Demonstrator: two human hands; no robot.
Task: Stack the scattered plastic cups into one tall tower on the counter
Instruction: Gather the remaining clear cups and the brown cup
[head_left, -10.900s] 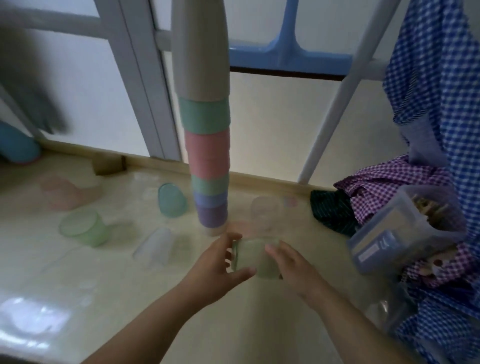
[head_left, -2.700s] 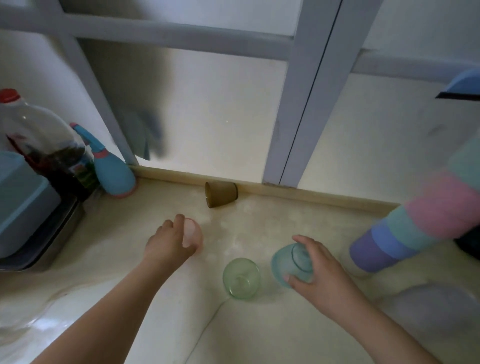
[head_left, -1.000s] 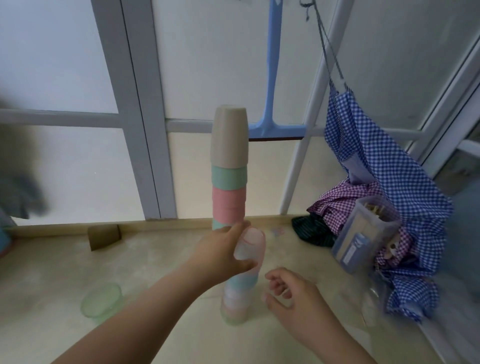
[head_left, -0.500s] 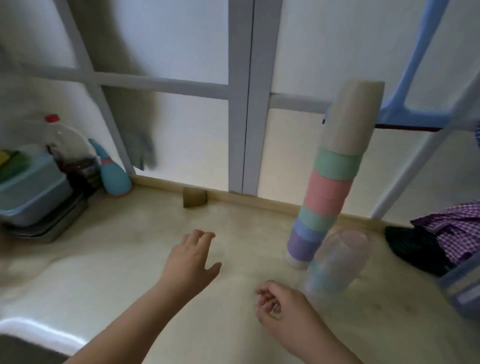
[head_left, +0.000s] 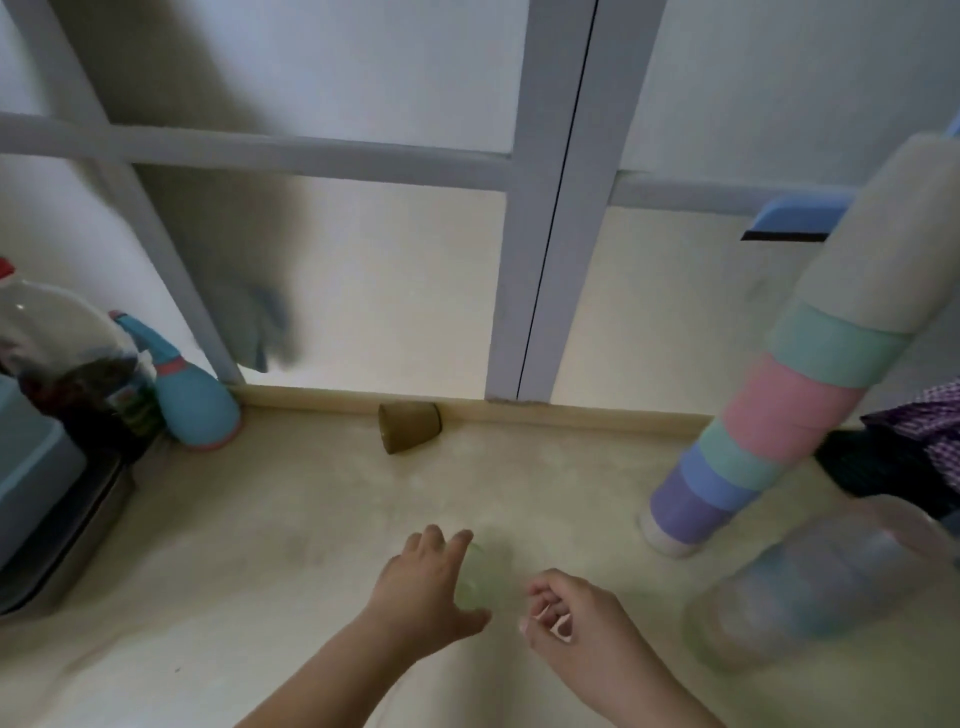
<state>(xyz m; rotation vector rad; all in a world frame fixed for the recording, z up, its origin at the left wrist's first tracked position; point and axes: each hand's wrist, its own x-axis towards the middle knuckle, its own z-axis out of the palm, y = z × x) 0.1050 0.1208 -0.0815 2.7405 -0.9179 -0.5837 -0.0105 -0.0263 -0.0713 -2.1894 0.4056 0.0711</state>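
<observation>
A pale green see-through cup stands on the cream counter in the near middle. My left hand is on it, the cup between thumb and fingers. My right hand hovers just to its right, fingers loosely curled around nothing. A tall tower of coloured cups, purple at the bottom and beige on top, stands at the right. A short stack of see-through cups stands in front of it. A brown cup lies on its side against the wall ledge.
At the left stand a blue spray bottle, a clear bottle with a red cap and a blue tub on a metal tray. Checked cloth lies at the far right. A window frame backs the counter.
My view has swung down and left. My left hand has come down from the air onto the green cup. The right hand has stayed curled and empty.
</observation>
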